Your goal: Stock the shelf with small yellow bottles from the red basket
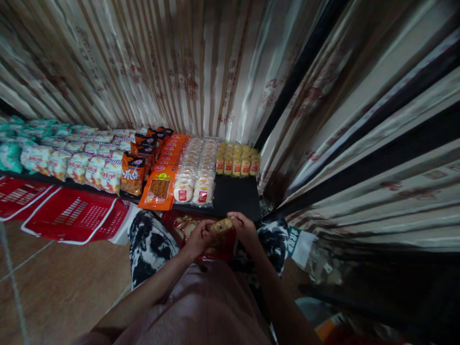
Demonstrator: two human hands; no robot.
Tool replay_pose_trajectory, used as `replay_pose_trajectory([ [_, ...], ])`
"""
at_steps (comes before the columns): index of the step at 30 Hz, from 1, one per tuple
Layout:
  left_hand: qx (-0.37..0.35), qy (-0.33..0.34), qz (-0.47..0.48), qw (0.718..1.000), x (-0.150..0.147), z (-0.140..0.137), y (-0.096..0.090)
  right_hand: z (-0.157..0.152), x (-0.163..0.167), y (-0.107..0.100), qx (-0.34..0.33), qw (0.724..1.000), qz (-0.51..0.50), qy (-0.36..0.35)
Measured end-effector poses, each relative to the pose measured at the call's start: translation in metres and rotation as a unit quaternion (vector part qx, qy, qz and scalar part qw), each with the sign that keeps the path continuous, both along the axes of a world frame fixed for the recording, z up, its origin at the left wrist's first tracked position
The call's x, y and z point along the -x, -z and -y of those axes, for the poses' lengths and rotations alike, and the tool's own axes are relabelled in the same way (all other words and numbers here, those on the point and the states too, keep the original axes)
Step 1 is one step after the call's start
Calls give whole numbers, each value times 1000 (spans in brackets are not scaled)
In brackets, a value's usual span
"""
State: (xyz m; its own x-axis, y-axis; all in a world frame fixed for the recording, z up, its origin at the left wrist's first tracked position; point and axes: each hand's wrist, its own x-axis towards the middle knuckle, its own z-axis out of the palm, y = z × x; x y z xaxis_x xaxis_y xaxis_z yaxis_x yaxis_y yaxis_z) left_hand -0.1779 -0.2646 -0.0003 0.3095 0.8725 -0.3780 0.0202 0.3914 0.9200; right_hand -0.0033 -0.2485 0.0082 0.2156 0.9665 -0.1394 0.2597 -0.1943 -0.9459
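Note:
Between my two hands, above my lap, is a yellow-brown wrapped snack, longish, with darker spots. My left hand grips its left end with curled fingers. At its right end, the fingers of my right hand pinch the wrapper. Below them, between my knees, a red basket contains round pale snack packs, partly hidden by my left hand. Just ahead, short rows of small yellow packs with red labels stand at the right end of a black shelf.
Left of the yellow packs lie round white cracker packs, orange stick-snack bags, orange-black bags, white bags and green bags. Red baskets sit below the shelf. A patterned curtain hangs behind and right.

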Motion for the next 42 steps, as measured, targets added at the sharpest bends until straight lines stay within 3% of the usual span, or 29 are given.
replay_pose_trajectory([
  [7, -101, 9, -73, 992, -5, 1, -18, -4, -7, -3, 22, 998, -44, 28],
  [20, -260, 15, -220, 940, -6, -21, -41, -2, -4, -9, -6, 996, -85, 28],
  [33, -275, 82, -311, 906, -18, -72, -66, -1, -5, -4, -20, 989, -131, -70],
  [37, -274, 90, -315, 904, -24, -82, -67, -2, -6, -10, -23, 992, -110, -62],
  [42, -251, 93, -268, 926, -33, -88, -69, -1, -6, -25, -3, 989, -149, -17],
])
